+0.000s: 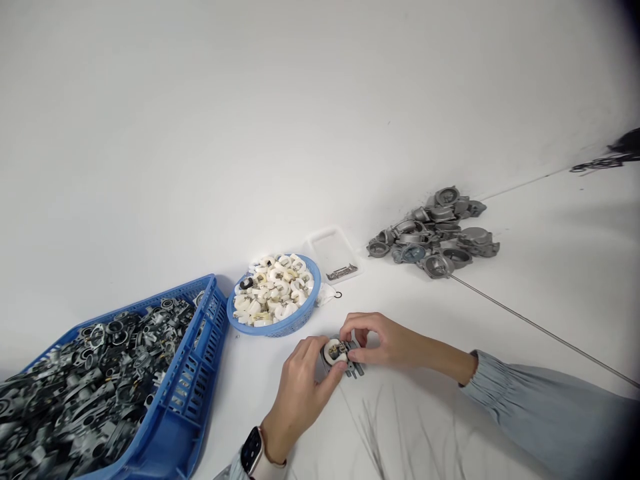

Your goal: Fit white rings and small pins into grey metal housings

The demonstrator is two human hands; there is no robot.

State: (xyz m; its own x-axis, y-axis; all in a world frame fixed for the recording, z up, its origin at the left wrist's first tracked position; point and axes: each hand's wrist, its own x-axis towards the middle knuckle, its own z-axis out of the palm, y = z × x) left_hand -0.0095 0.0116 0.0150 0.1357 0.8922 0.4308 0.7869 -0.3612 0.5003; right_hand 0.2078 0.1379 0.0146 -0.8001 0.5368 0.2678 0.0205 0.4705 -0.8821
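Observation:
My left hand point(299, 393) and my right hand point(384, 340) meet over a small grey metal part point(350, 363) lying on the white table. A white ring piece point(334, 351) sits on top of that part. Left thumb and fingers pinch the part's near side. Fingers of the right hand curl over its far side and press on the ring. Both hands are closed on the assembly. A smartwatch point(251, 451) is on my left wrist, and a pale blue sleeve point(525, 407) covers my right arm.
A blue crate point(193, 393) at the left holds several grey metal parts. A round blue basket point(300, 317) of white rings stands behind the hands. A clear tray point(333, 253) with pins, a pile of finished grey parts point(435, 237), a long thin rod point(540, 327) and thin wires point(370, 427) lie around.

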